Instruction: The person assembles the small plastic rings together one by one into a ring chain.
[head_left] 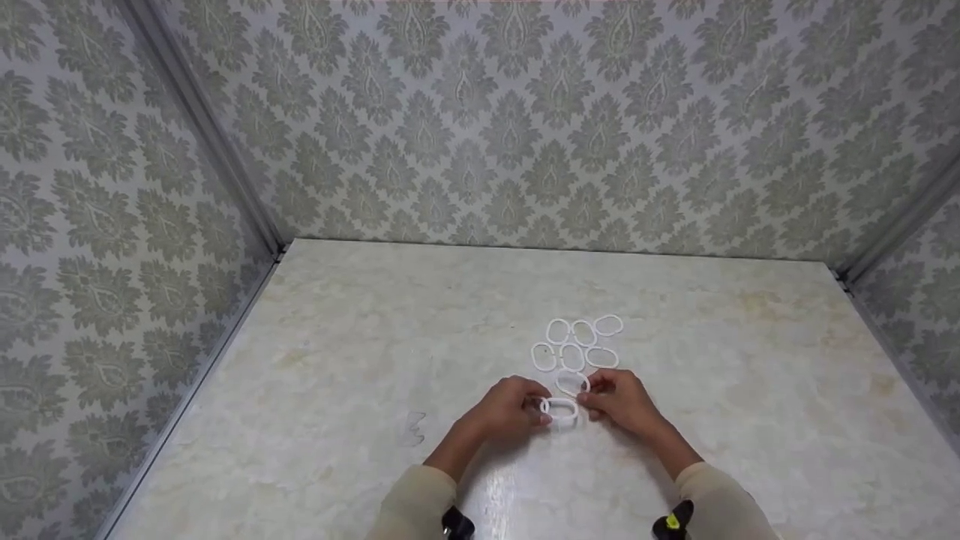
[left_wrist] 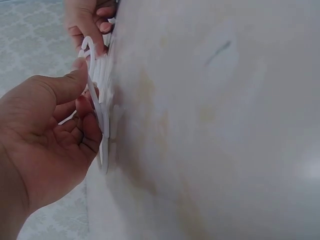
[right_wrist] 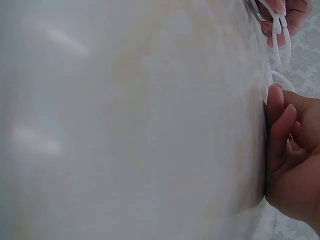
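My left hand [head_left: 510,411] pinches a white oval plastic ring [left_wrist: 94,102] between thumb and fingers. In the left wrist view this ring has a gap at its upper end. A second white ring [head_left: 561,418] hangs linked through it, just above the table. To the right, my right hand [head_left: 624,401] has thumb and forefinger at the right edge of another white ring [head_left: 561,390], seemingly pinching it. In the right wrist view the fingers [right_wrist: 280,127] are curled beside the tabletop and hide most of their grip.
Several loose white oval rings [head_left: 572,345] lie in two rough rows on the pale marbled table [head_left: 360,337] beyond my hands. A patterned wall [head_left: 465,135] stands behind the table's far edge, with more patterned panels at the left and right sides.
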